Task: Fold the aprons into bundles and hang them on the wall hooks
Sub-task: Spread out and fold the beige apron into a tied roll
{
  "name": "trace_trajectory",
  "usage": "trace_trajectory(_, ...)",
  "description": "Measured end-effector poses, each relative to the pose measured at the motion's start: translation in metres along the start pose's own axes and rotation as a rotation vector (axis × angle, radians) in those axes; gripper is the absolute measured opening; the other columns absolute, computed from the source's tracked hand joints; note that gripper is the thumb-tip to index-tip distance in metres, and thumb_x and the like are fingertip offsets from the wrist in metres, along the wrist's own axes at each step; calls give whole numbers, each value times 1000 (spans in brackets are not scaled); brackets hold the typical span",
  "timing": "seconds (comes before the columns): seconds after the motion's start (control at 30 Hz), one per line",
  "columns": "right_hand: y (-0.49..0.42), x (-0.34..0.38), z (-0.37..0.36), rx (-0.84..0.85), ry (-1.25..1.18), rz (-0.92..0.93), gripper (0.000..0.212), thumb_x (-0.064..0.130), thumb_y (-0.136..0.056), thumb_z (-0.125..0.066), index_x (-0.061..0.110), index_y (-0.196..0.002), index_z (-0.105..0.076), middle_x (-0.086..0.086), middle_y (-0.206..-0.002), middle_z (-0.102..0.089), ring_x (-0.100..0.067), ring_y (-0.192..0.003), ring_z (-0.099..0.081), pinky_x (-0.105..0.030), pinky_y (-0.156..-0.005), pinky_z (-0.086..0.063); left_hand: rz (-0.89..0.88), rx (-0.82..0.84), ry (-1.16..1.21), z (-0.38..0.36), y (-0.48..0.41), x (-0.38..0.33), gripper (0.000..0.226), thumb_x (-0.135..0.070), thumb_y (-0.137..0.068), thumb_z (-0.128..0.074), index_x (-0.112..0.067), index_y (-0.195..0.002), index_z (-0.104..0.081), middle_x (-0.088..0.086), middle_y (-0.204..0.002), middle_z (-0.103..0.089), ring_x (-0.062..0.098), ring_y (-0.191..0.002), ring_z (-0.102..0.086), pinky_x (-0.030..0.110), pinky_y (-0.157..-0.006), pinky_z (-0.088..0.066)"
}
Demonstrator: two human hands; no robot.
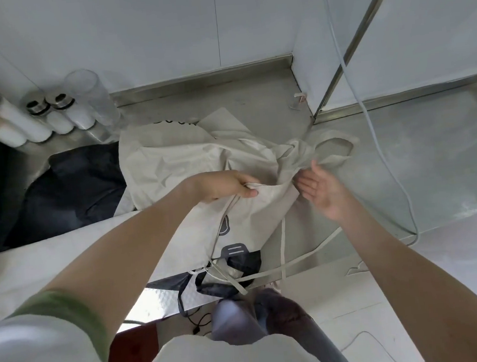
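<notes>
Left hand (226,186) grips cream apron (178,159) (right hand (322,191) relaxed) near white bottles (58,120).

Bare counter (436,165) right of apron (173,163), bottles (61,117) crowding left, cable (363,105) dangling right

A cream apron (178,162) lies crumpled on the counter (400,153), ties (283,248) trailing over the front edge; a dark apron (72,188) lies bunched to its left.
</notes>
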State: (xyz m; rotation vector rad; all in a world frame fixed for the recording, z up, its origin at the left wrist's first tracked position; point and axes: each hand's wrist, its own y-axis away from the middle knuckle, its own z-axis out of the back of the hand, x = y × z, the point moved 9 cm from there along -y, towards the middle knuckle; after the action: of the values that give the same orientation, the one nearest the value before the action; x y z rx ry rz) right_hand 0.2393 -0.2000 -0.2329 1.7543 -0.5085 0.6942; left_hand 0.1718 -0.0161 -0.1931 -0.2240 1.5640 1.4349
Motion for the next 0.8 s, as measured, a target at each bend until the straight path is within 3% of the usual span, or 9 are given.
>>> trace_trajectory(0.07,-1,7,-10,116,-156,1,90,54,-28,-93,12,-104,-69,-8,-111,-69,-21,-109,-62,-32,-102,-42,38,39,43,0,0,5,23,-19,-98,-54,-18,-120,-62,-13,-118,-52,2,-116,-44,10,-94,-30)
trace_trajectory(0.17,10,20,-26,249,-380,27,62,31,-49,-93,3,-98,-67,-15,-106,-70,-26,-102,-68,-35,-85,-56,10,141,157,-6,3,1,21,-18,-96,-57,-32,-95,-71,-10,-111,-65,11,-116,-56,16,-100,-33)
trace_trajectory(0.3,18,45,-25,30,-529,205,10,7,-80,-65,8,-89,-60,0,-63,-52,-14,-58,-56,-31,-68,-54,-16,-103,-6,10,-11,0,24,-20,-98,-55,-19,-74,-59,-13,-78,-58,13,-89,-53,22,-79,-33)
trace_trajectory(0.37,30,66,-15,-230,-188,408,16,-1,-87,-60,10,-99,-59,3,-66,-47,-10,-58,-47,-22,-64,-44,3,-343,-287,26,-20,-7,18,-22,-98,-51,-20,-81,-57,-6,-86,-58,19,-95,-51,23,-80,-38)
trace_trajectory(0.43,51,93,-22,-453,467,651,25,4,-90,-57,2,-115,-55,-6,-80,-57,-18,-74,-56,-22,-75,-43,92,-505,-480,33,-24,-8,26,-32,-93,-53,-24,-117,-57,0,-124,-54,26,-127,-40,36,-102,-36)
trace_trajectory(0.53,52,79,-61,-378,1344,685,32,14,-96,-46,-3,-122,-55,-23,-116,-60,-34,-109,-54,-34,-91,-40,83,-694,-250,43,-16,-16,35,-43,-87,-62,-27,-118,-59,1,-128,-48,23,-131,-34,36,-106,-30)
trace_trajectory(0.67,28,14,-76,-12,1475,433,60,29,-97,-36,30,-153,-13,0,-154,-28,-29,-138,-31,-43,-109,-32,-111,-342,721,34,-6,-21,58,-66,-93,-31,-19,-98,-65,4,-86,-64,17,-76,-57,29,-72,-39)
trace_trajectory(0.73,21,-3,-68,-50,1546,247,60,38,-97,-36,22,-152,-19,1,-153,-30,-24,-140,-31,-38,-110,-30,-53,-127,785,30,-1,-14,84,-74,-89,-6,-19,-105,-67,2,-95,-70,17,-84,-60,32,-83,-41)
trace_trajectory(0.8,25,1,-80,-62,1605,363,49,23,-99,-42,18,-147,-34,0,-150,-36,-19,-138,-31,-27,-107,-20,34,-60,641,25,8,-3,79,-75,-88,-13,-21,-101,-69,-1,-104,-68,17,-90,-62,38,-93,-42)
